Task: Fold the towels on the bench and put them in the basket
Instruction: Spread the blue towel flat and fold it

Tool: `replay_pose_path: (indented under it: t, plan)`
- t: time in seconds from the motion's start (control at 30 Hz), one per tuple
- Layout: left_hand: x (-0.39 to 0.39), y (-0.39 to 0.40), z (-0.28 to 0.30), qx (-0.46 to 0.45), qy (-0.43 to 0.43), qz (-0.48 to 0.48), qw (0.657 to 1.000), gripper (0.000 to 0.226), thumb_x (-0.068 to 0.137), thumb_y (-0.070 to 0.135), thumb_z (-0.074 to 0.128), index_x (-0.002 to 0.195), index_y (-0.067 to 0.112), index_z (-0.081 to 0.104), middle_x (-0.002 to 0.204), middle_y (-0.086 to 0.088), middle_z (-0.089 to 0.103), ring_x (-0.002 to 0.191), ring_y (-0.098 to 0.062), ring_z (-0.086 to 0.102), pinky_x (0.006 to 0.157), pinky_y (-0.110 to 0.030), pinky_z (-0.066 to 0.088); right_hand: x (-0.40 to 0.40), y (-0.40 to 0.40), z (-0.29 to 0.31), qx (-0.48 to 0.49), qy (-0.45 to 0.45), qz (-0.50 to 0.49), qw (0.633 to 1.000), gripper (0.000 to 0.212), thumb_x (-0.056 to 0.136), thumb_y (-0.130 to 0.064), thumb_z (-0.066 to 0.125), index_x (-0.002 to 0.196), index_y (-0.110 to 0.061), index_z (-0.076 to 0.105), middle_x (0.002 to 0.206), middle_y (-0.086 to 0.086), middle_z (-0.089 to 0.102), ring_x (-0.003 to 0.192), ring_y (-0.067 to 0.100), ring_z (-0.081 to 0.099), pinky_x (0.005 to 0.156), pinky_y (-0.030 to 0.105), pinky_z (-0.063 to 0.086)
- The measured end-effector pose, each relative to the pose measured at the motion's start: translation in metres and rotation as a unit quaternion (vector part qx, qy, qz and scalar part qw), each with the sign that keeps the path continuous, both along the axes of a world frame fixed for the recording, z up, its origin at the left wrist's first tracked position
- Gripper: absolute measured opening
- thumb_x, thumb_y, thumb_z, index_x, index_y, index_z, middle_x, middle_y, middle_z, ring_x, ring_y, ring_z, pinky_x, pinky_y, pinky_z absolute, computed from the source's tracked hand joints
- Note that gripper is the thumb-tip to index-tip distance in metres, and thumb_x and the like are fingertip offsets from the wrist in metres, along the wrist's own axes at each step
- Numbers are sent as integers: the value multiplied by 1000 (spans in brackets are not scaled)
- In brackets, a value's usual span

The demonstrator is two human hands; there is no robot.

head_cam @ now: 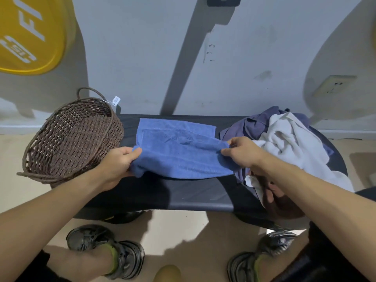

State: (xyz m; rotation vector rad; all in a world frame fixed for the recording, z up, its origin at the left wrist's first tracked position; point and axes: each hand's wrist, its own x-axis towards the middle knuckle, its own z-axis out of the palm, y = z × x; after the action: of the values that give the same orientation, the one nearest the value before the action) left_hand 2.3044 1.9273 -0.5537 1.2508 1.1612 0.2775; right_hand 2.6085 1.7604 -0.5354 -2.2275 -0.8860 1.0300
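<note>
At far left, high on the grey wall, part of a round yellow sign (26, 33) shows the white letters "FI"; the rest of its lettering is cut off or too skewed to read. Below it, a brown woven basket (67, 139) sits tilted on the left end of the dark worktop (195, 198), its mouth facing the camera; a small white tag (116, 100) hangs by its loop handle, print too small to read. The left hand (119, 163) grips the left end of a blue towel (179, 147), fingers (134, 153) curled round the cloth. The towel lies across the middle of the worktop, its far part flat, its near edge lifted and stretched between both hands; faint stitched lettering on it cannot be made out. The right hand (243, 152) pinches the towel's right end, thumb and fingers closed on the fabric. Just beside it, at the right end of the worktop, lies a heap of unfolded towels (284, 137), white and dusky purple-blue; a pale wall socket (333, 86) sits above. Two grey shoes (122, 255) stand on the beige floor below.
</note>
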Motion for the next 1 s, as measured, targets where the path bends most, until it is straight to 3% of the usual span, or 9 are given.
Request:
replay_pose_path:
  t: [0.07, 0.17, 0.27, 0.37, 0.5, 0.63, 0.77, 0.87, 1.0]
  plan:
    - [-2, -7, -8, 37, 58, 4, 998, 26, 97, 26, 59, 87, 2, 63, 70, -9, 66, 56, -17, 61, 47, -30, 48, -3, -6, -2, -63, -26, 42, 997, 11, 87, -14, 63, 77, -11, 60, 67, 4, 58, 59, 19, 53, 45, 21, 39]
    - [-6, -13, -16, 73, 149, -22, 986, 21, 95, 26, 62, 90, 5, 66, 79, -14, 71, 66, -26, 65, 54, -34, 49, -10, -11, -8, -141, -79, 119, 980, 8, 87, -11, 59, 79, -12, 60, 79, 8, 62, 66, 20, 55, 47, 24, 41]
    - [-14, -22, -20, 45, 218, -52, 974, 22, 94, 26, 64, 87, 6, 69, 82, -14, 73, 71, -26, 66, 56, -34, 52, -16, -9, -14, -207, -30, 129, 969, 9, 89, -12, 61, 80, -9, 61, 78, 9, 64, 60, 20, 61, 42, 21, 46]
    - [-22, -32, -28, 13, 234, -64, 970, 20, 94, 21, 64, 79, 7, 64, 78, -12, 70, 69, -23, 65, 56, -33, 56, -23, -1, -10, -293, -119, 189, 930, 16, 90, -21, 56, 81, -8, 59, 69, 8, 66, 61, 26, 64, 55, 28, 52]
    - [-28, -33, -37, -3, 247, -81, 966, 16, 92, 17, 67, 81, 7, 61, 85, -17, 69, 76, -27, 67, 58, -36, 59, -34, 29, -4, -199, -287, 233, 908, 19, 87, -23, 54, 72, -15, 46, 71, 0, 47, 64, 21, 51, 55, 28, 37]
    - [-29, -28, -45, 0, 266, -75, 961, 20, 89, 16, 71, 75, 9, 59, 76, -14, 67, 68, -26, 66, 53, -34, 58, -65, 80, -9, -47, -236, 254, 937, 14, 87, -15, 53, 84, -5, 63, 87, 13, 66, 86, 35, 62, 68, 37, 53]
    - [-30, -23, -52, 0, 291, -75, 954, 24, 85, 21, 76, 70, 11, 59, 72, -12, 68, 65, -24, 66, 50, -31, 57, -92, 122, -27, 35, -173, 275, 945, 18, 87, -7, 52, 99, -6, 65, 108, 13, 69, 102, 33, 61, 85, 37, 49]
    - [-33, -23, -53, -2, 303, -86, 949, 24, 83, 25, 77, 73, 12, 60, 69, -7, 67, 61, -18, 63, 46, -26, 50, -101, 167, -45, 47, -146, 281, 947, 24, 91, -11, 56, 114, -9, 62, 122, 11, 63, 115, 30, 56, 94, 33, 44]
    - [-45, -26, -53, -24, 264, -78, 961, 21, 83, 21, 77, 74, 12, 60, 58, -1, 57, 55, -16, 51, 53, -23, 45, -114, 219, -66, -41, -218, 313, 923, 41, 93, -35, 62, 128, -15, 52, 134, 10, 48, 127, 32, 41, 101, 45, 37]
